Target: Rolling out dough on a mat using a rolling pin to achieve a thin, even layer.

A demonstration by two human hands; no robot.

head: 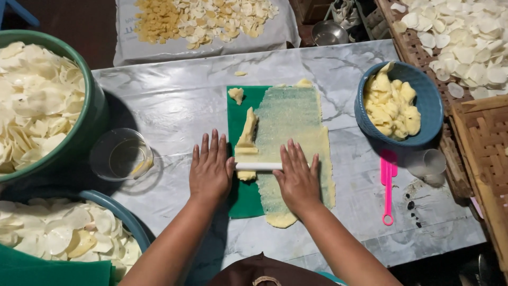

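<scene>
Head view looks straight down on a marble-patterned worktop (174,106) where both hands press flat on a white rolling pin (259,166). The left hand (210,169) lies palm down on the pin's left end, fingers stretched forward and together, not curled around it. The right hand (297,177) rests the same way on the right part of the pin, fingers spread a little, palm bearing down, so neither grip closes on anything. The pin lies crosswise over a thin sheet of yellow dough (293,143) rolled out on a green mat (244,201); the sheet runs away from the person, with the green showing through its thinner middle. A thicker strip of dough (247,132) lies along the sheet's left edge, just ahead of the pin, and a small lump (236,94) sits near the mat's far left corner. To the right stands a blue bowl (426,100) with dough pieces, a pink tool (388,190) beside it. A clear glass bowl (121,154) stands left of the mat, near green tubs (92,111) of pale round chips.
</scene>
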